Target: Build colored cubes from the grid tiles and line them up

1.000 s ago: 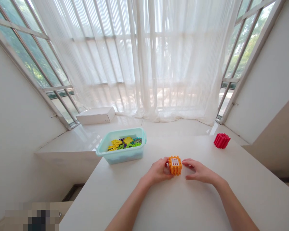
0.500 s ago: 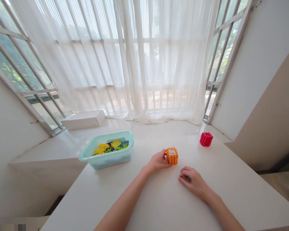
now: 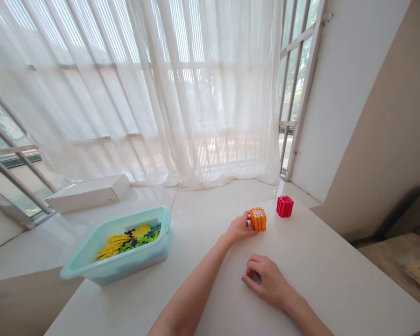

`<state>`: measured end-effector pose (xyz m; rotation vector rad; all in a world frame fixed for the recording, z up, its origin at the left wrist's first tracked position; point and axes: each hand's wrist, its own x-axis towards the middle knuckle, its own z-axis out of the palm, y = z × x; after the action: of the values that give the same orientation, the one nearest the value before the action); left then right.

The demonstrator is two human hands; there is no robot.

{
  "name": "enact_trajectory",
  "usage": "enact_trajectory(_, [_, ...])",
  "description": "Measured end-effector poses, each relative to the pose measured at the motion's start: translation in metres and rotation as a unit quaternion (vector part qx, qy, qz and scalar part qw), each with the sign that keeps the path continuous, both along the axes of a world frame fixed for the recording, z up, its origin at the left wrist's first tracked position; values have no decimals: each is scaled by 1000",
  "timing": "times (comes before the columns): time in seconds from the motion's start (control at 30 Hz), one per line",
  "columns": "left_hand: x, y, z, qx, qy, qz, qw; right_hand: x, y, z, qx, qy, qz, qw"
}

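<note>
My left hand (image 3: 241, 228) grips an orange toothed block stack (image 3: 258, 220) from its left side. A white label with dark print shows on the stack's top. Its base appears at or just above the tabletop; the contact is hard to make out. Behind it and to the right stands a similar red toothed block stack (image 3: 284, 206), apart from it. My right hand (image 3: 266, 280) rests on the white table (image 3: 322, 275), nearer to me, fingers loosely curled and a gap showing between thumb and fingers. Nothing is visible in it.
On the left is a light teal plastic tub (image 3: 133, 267), holding yellow, green, purple and blue toothed pieces (image 3: 126, 240). A white box (image 3: 91, 192) lies on the sill behind it. Sheer curtains (image 3: 196, 93) hang at the back, and a wall (image 3: 350, 84) rises on the right.
My left hand has carried the orange stack closer to the red one. The view has turned to the right, so the tub appears further left. My right hand stays on the table.
</note>
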<state>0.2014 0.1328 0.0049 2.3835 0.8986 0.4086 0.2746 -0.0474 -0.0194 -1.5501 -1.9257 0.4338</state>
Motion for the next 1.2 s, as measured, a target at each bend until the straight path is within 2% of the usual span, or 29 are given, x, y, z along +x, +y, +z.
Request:
enact_trajectory(0.43, [70, 27, -6, 16, -11, -23, 1000, -4, 2, 7, -16, 7, -21, 1000])
enact_trajectory(0.63, [85, 31, -10, 18, -8, -22, 1000, -4, 1, 8, -11, 11, -29, 999])
enact_trajectory(0.8, [84, 24, -8, 14, 1, -7, 1000, -2, 3, 4, -8, 14, -33, 999])
enact_trajectory(0.9, [69, 10, -6, 28, 7, 11, 1000, 0, 5, 1, -11, 22, -35, 999])
enact_trajectory(1.0, [35, -12, 1, 55, 25, 31, 998, 4, 7, -3, -19, 46, -54, 997])
enact_trajectory(1.1, [-24, -44, 18, 74, 48, 29, 996, 8, 8, -6, -26, 60, -53, 996])
enact_trajectory(1.17, [-75, -68, 35, 99, 54, 23, 993, 10, 8, -7, -28, 61, -46, 997])
enact_trajectory(1.2, [-103, -81, 44, 142, 46, 18, 989, 11, 9, -8, -28, 59, -44, 997])
